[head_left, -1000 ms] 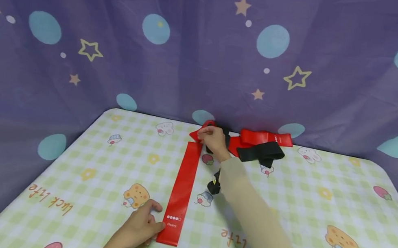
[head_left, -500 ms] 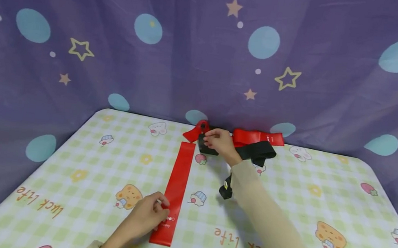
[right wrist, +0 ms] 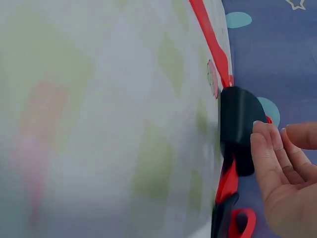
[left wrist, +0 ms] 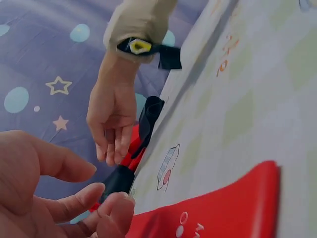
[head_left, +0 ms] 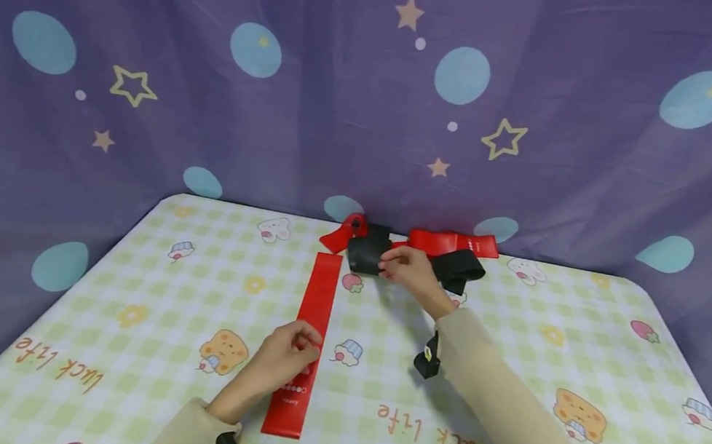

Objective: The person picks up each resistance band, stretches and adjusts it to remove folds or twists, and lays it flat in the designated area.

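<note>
A red resistance band (head_left: 318, 295) marked "Heavy" lies flat and lengthwise on the table. My left hand (head_left: 284, 355) hovers over its near part, fingers loosely bent with a gap between thumb and fingertips in the left wrist view. Beyond the strip's far end sits a black band (head_left: 367, 254), folded into a loop. Beside that loop is my right hand (head_left: 413, 271); in the right wrist view its fingers (right wrist: 267, 153) are relaxed and hold nothing. Whether the fingertips touch the black band (right wrist: 241, 116) I cannot tell.
Along the far edge lie a crumpled red band (head_left: 343, 235), a red band with white print (head_left: 452, 244) and another folded black band (head_left: 458, 269). A purple curtain (head_left: 314, 122) hangs behind the checked tablecloth (head_left: 509, 379).
My right hand has moved right, away from the red strip's far end, uncovering the black loop. The left hand has shifted from the strip's left edge to above it and farther from me.
</note>
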`<state>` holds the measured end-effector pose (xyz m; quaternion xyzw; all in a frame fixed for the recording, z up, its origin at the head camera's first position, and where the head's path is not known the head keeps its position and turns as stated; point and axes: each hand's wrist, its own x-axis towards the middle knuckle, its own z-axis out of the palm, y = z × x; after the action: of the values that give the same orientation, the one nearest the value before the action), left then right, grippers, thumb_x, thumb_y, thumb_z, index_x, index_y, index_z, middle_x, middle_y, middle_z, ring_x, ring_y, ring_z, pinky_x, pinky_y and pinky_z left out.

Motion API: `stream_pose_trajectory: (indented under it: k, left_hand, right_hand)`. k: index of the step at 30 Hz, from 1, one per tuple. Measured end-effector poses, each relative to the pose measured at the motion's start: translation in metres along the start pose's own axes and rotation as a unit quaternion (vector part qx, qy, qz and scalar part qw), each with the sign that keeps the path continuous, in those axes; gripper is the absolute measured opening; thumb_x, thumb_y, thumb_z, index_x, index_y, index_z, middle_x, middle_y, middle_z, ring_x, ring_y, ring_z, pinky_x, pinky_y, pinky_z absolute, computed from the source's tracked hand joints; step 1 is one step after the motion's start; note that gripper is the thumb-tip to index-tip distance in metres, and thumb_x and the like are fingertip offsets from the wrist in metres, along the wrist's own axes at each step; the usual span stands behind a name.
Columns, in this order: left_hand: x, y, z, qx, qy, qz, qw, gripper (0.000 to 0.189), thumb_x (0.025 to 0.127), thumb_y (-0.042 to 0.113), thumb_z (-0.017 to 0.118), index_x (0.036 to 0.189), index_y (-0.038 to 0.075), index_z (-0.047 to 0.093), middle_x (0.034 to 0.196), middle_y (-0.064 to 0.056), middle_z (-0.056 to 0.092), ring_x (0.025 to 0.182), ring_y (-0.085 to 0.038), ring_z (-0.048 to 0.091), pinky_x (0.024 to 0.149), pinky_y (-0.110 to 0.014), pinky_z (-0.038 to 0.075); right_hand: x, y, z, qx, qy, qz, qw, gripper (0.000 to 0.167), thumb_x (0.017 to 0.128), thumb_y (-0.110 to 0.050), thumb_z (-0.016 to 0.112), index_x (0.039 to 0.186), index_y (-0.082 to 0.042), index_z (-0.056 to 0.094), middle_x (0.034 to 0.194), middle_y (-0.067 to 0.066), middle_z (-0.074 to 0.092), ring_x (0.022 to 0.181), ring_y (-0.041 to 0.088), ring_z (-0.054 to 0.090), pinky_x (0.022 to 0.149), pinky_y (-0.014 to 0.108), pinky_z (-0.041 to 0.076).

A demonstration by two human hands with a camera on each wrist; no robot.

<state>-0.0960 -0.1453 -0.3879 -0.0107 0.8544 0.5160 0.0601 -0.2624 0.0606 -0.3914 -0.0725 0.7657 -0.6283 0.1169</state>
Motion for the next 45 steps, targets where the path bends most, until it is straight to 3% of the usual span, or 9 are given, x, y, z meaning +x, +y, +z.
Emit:
stream_pose_trajectory:
  k: [10, 17, 20, 25, 29, 33, 38, 42, 45]
  left_hand:
    - [0.032, 0.006, 0.012, 0.023, 0.007, 0.03, 0.9993, 0.017, 0.09, 0.01, 0.06, 0.105, 0.002, 0.056, 0.089, -0.008, 0.059, 0.067, -0.013, 0.056, 0.067, -0.027, 0.053]
    - [0.049, 0.012, 0.02, 0.014, 0.003, 0.027, 0.9995, 0.018, 0.089, 0.009, 0.058, 0.105, 0.002, 0.057, 0.091, -0.01, 0.059, 0.068, -0.015, 0.054, 0.064, -0.025, 0.048]
    - [0.056, 0.015, 0.026, 0.013, -0.005, 0.021, 0.9997, 0.019, 0.088, 0.009, 0.057, 0.105, 0.002, 0.057, 0.092, -0.011, 0.06, 0.069, -0.015, 0.056, 0.065, -0.025, 0.046]
    - [0.064, 0.017, 0.031, 0.01, -0.019, 0.012, 0.9997, 0.021, 0.086, 0.009, 0.055, 0.106, 0.001, 0.057, 0.092, -0.011, 0.061, 0.066, -0.015, 0.057, 0.064, -0.025, 0.046]
    - [0.068, 0.016, 0.033, 0.008, -0.021, 0.007, 0.9997, 0.02, 0.086, 0.008, 0.055, 0.105, 0.001, 0.057, 0.089, -0.01, 0.061, 0.065, -0.015, 0.057, 0.063, -0.024, 0.046]
    - [0.074, 0.019, 0.038, -0.011, -0.02, 0.005, 0.9997, 0.019, 0.089, 0.009, 0.056, 0.106, 0.001, 0.059, 0.088, -0.01, 0.062, 0.066, -0.016, 0.058, 0.062, -0.023, 0.047]
    - [0.08, 0.025, 0.045, -0.045, -0.025, 0.01, 0.9986, 0.017, 0.09, 0.009, 0.056, 0.105, 0.001, 0.06, 0.089, -0.012, 0.062, 0.07, -0.022, 0.062, 0.058, -0.024, 0.048]
    - [0.084, 0.029, 0.048, -0.057, -0.037, 0.027, 0.9974, 0.016, 0.09, 0.007, 0.056, 0.103, -0.001, 0.06, 0.09, -0.013, 0.062, 0.074, -0.031, 0.064, 0.056, -0.027, 0.048]
    - [0.088, 0.031, 0.051, -0.057, -0.039, 0.03, 0.9972, 0.016, 0.089, 0.006, 0.056, 0.102, -0.001, 0.061, 0.088, -0.012, 0.062, 0.072, -0.029, 0.064, 0.055, -0.027, 0.047]
  right_hand:
    - [-0.014, 0.011, -0.024, -0.034, 0.054, -0.006, 0.9979, 0.024, 0.093, -0.004, 0.053, 0.111, 0.012, 0.058, 0.108, 0.031, 0.064, 0.081, 0.024, 0.07, 0.081, 0.035, 0.057]
    - [-0.012, 0.023, -0.032, -0.049, 0.082, 0.02, 0.9952, 0.022, 0.092, -0.001, 0.054, 0.111, 0.009, 0.059, 0.107, 0.028, 0.064, 0.087, 0.029, 0.069, 0.081, 0.035, 0.056]
    - [-0.012, 0.029, -0.036, -0.128, 0.088, -0.007, 0.9879, 0.02, 0.088, 0.0, 0.057, 0.106, 0.006, 0.062, 0.103, 0.023, 0.067, 0.086, 0.026, 0.068, 0.078, 0.032, 0.057]
    - [-0.012, 0.031, -0.037, -0.254, 0.081, -0.065, 0.9618, 0.02, 0.081, -0.003, 0.065, 0.101, 0.002, 0.064, 0.099, 0.019, 0.069, 0.089, 0.029, 0.066, 0.082, 0.038, 0.054]
    - [-0.007, 0.029, -0.037, -0.272, 0.073, -0.072, 0.9567, 0.023, 0.08, -0.005, 0.069, 0.1, 0.002, 0.063, 0.098, 0.019, 0.068, 0.09, 0.03, 0.065, 0.085, 0.042, 0.052]
    - [-0.003, 0.03, -0.039, -0.287, 0.068, -0.042, 0.9545, 0.027, 0.078, -0.009, 0.073, 0.101, 0.001, 0.062, 0.1, 0.018, 0.067, 0.093, 0.029, 0.062, 0.086, 0.04, 0.051]
    - [-0.003, 0.03, -0.04, -0.328, 0.059, -0.031, 0.9422, 0.028, 0.077, -0.008, 0.073, 0.101, 0.002, 0.062, 0.101, 0.019, 0.066, 0.095, 0.031, 0.059, 0.087, 0.043, 0.05]
    - [-0.002, 0.027, -0.038, -0.339, 0.075, -0.032, 0.9373, 0.021, 0.078, -0.006, 0.068, 0.097, 0.001, 0.067, 0.097, 0.018, 0.069, 0.09, 0.03, 0.062, 0.082, 0.041, 0.053]
    - [-0.001, 0.023, -0.039, -0.346, 0.091, -0.049, 0.9327, 0.018, 0.079, -0.005, 0.063, 0.095, 0.001, 0.07, 0.092, 0.016, 0.071, 0.082, 0.027, 0.064, 0.074, 0.037, 0.054]
